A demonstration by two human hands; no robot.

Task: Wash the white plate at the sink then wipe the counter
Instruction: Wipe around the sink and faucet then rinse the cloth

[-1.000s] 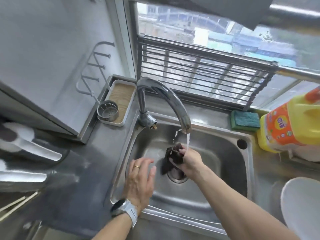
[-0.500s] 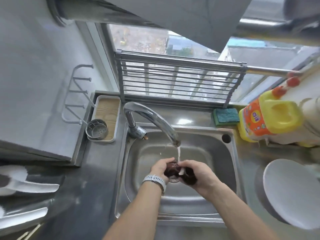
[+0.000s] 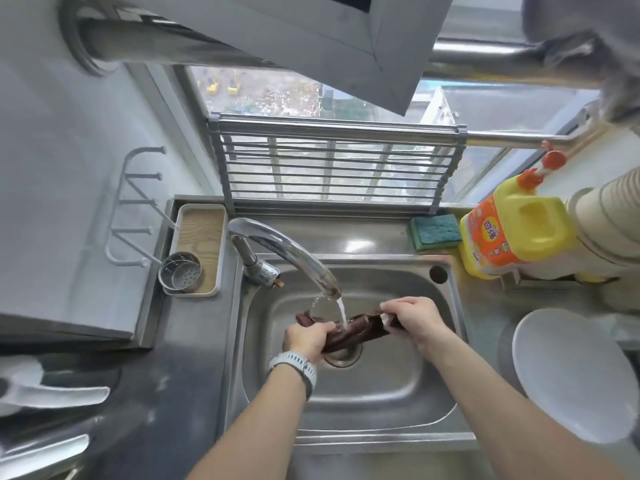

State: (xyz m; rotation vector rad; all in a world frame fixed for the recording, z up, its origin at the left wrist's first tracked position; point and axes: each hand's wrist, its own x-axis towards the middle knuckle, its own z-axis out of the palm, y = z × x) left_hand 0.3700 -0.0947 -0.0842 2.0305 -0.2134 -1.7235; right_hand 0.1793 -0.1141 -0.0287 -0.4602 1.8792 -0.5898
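Observation:
A dark brown cloth (image 3: 360, 331) is stretched out and rolled between my two hands over the steel sink (image 3: 381, 386). My left hand (image 3: 306, 337) grips its left end and my right hand (image 3: 412, 318) grips its right end. Water runs from the chrome tap (image 3: 287, 252) onto the middle of the cloth, above the drain. The white plate (image 3: 571, 379) lies on the counter to the right of the sink, apart from both hands.
A green sponge (image 3: 437, 231) and a yellow and orange detergent jug (image 3: 512, 230) stand behind the sink at the right. A tray with a metal strainer cup (image 3: 180, 272) sits at the left. A folding rack (image 3: 332, 168) leans against the window. White utensils (image 3: 52, 393) lie at the far left.
My left hand has come in from the sink's left side and taken hold of the cloth. Both hands have since drawn apart, pulling the bunched cloth out long under the running water.

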